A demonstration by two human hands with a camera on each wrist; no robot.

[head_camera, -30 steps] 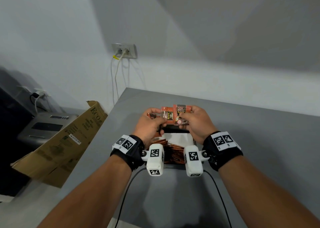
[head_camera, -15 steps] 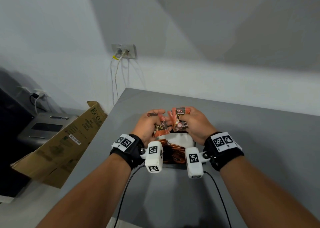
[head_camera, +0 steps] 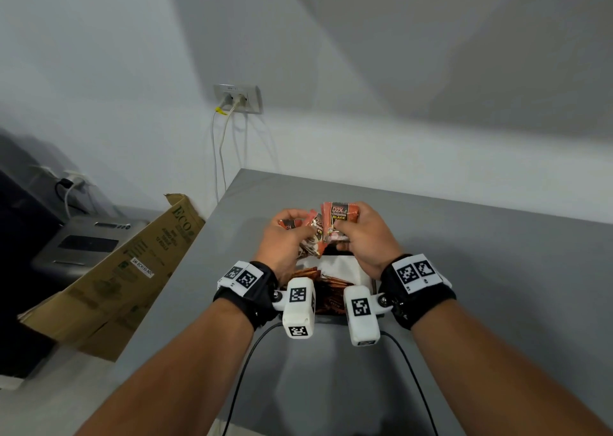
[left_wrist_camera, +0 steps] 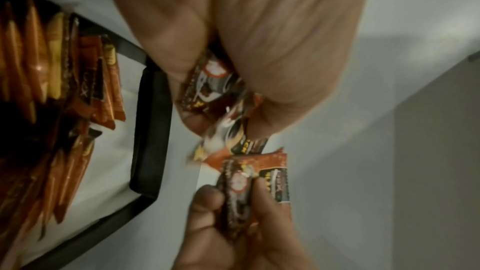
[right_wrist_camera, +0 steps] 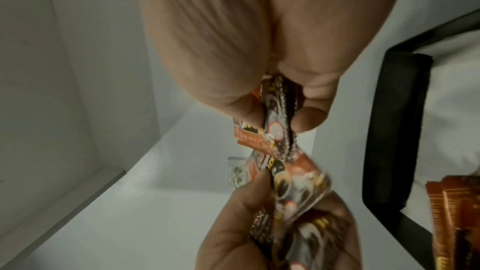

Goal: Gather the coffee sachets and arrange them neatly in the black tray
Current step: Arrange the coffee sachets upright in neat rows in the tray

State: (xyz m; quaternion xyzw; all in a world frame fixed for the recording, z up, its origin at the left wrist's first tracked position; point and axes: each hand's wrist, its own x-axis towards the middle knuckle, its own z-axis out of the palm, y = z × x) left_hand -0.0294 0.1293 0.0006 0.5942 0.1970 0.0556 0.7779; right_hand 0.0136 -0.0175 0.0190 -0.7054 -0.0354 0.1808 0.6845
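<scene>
A: Which step are we in?

B: Squaring up a handful, we judge. Our left hand (head_camera: 282, 239) is curled round a bunch of glossy orange-and-black foil coffee sachets (head_camera: 310, 236), and our right hand (head_camera: 366, 236) pinches a second small bunch (head_camera: 340, 216) between thumb and fingers. The two bunches touch in the middle, held in the air just past the far rim, at twelve o'clock from the black rectangular tray with a white liner (left_wrist_camera: 148, 127).

A: And the tray?

B: It sits on the grey tabletop (head_camera: 497, 286) directly under our wrists. A row of slim copper-orange sachets (left_wrist_camera: 52, 81) already stands along its side nearest us, at six o'clock; the part toward twelve o'clock shows bare white liner.

A: So what does the next move call for?

B: Merging the two bunches with edges level and print facing one way, then lowering them into that bare part beside the standing row. The foil looks slippery, so the grip probably has to stay firm.

A: What do the wrist cameras add?

B: The head view hides most of the tray behind our wrist mounts. The left wrist view shows the standing row and the tray's corner; the right wrist view shows the serrated sachet ends in our right-hand pinch (right_wrist_camera: 280, 114). Only the head view shows the folded brown cardboard box (head_camera: 109, 269) at nine o'clock, off the table.
</scene>
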